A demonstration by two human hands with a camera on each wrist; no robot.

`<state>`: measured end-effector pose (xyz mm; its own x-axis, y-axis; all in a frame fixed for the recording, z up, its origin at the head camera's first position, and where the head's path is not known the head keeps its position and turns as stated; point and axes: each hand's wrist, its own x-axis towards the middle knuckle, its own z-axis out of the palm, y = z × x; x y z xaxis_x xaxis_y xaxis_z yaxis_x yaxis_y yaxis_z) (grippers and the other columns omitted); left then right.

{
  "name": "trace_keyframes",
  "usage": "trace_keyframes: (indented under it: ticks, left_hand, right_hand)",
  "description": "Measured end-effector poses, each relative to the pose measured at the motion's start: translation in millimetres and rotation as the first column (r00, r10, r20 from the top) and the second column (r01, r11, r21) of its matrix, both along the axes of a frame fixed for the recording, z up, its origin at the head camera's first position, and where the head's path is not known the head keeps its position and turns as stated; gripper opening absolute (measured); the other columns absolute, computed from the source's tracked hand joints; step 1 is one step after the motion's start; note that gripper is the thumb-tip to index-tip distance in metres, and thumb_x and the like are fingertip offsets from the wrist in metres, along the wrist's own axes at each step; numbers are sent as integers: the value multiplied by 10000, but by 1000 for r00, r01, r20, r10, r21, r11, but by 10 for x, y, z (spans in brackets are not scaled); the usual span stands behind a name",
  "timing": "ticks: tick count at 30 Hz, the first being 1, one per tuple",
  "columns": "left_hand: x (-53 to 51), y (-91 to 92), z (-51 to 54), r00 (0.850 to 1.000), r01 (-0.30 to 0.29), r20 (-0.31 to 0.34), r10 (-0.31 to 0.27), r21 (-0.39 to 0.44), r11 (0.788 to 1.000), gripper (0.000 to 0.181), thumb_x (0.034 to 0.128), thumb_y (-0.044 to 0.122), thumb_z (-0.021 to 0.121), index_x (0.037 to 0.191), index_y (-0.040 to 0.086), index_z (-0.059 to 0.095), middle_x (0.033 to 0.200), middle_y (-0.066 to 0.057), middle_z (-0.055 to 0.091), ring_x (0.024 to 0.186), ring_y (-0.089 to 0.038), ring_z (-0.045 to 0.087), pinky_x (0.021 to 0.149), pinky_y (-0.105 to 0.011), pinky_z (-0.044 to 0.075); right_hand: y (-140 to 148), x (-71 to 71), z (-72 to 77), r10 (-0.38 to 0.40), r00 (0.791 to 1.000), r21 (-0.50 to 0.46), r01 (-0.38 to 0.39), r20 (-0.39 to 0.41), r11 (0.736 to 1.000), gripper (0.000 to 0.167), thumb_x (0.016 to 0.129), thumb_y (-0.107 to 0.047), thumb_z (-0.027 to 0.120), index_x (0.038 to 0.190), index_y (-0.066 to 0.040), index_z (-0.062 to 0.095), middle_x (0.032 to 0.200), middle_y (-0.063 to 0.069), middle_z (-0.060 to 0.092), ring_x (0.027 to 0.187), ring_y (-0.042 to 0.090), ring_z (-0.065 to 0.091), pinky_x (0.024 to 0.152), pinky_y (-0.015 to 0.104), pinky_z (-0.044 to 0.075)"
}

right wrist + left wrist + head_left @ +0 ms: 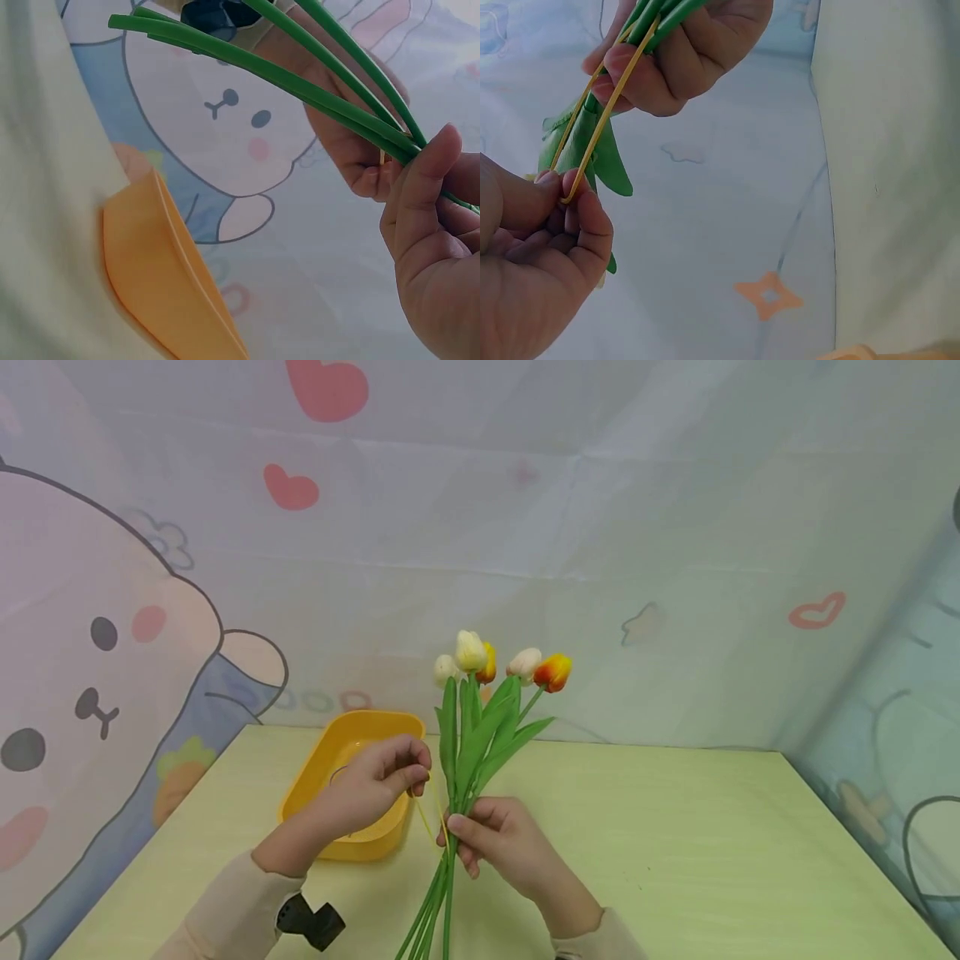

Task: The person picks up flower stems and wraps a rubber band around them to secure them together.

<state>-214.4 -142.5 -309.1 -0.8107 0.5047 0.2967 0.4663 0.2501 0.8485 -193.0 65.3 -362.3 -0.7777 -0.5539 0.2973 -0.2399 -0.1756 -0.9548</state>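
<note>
A bunch of artificial tulips (480,735) with white and orange-yellow heads stands nearly upright over the table. My right hand (506,843) grips its green stems (322,94) partway down, thumb across them. Left of the bunch, my left hand (382,781) pinches one end of a yellow rubber band (615,97). The band is stretched in two strands from those fingertips to the stems, beside the right hand's fingers. How it passes behind the stems is hidden.
A yellow plastic tray (300,793) stands behind the left hand at the table's back left; thin loops show inside it. The pale green table (675,835) meets a cartoon-printed cloth (480,527) at the back. A black device (311,922) sits at the left sleeve.
</note>
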Motion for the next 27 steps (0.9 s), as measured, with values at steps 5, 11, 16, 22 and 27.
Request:
trace_keyframes:
  ticks: [5, 11, 16, 22, 27]
  left_hand:
    - [-29, -92, -39, 988, 57, 129, -82, 189, 980, 53, 977, -19, 498, 945, -57, 516, 833, -55, 519, 744, -155, 531, 702, -220, 485]
    - [-34, -223, -56, 947, 127, 227, -229, 388, 913, 61, 989, 43, 513, 953, 71, 554, 868, 3, 553, 777, -96, 534, 730, -201, 495]
    - [-32, -239, -169, 943, 158, 214, -254, 381, 911, 39, 981, 42, 531, 973, 46, 569, 880, -4, 570, 790, -92, 554, 719, -186, 500]
    - [-24, -115, -364, 908, 290, 142, -393, 461, 838, 98, 994, 50, 506, 1033, 97, 582, 918, 32, 582, 832, -82, 543, 762, -185, 473]
    - [0, 91, -523, 893, 328, 116, -434, 490, 808, 139, 1001, 96, 512, 1087, 154, 604, 929, 65, 574, 831, -64, 521, 765, -179, 456]
  right_hand:
    - [53, -32, 19, -15, 999, -21, 15, 31, 1000, 411, 984, -139, 556, 934, 267, 511, 761, -53, 642, 566, 18, 496, 531, 144, 457]
    - [155, -71, 50, 8, 995, -118, 4, 99, 993, 271, 977, -154, 574, 938, 112, 610, 812, -61, 666, 579, -6, 500, 519, 118, 438]
    - [269, -87, 106, 85, 993, -229, -64, 86, 971, 164, 1005, -131, 510, 948, -127, 663, 839, -88, 673, 588, -49, 502, 517, 90, 402]
    - [366, -94, 171, 230, 969, -416, -173, 92, 893, 218, 1034, -98, 425, 998, -95, 640, 912, -63, 669, 652, -71, 529, 552, 47, 416]
    - [412, -69, 240, 352, 925, -591, -205, 144, 780, 247, 1054, -94, 358, 1042, -52, 601, 960, -14, 682, 729, -50, 605, 617, 44, 467]
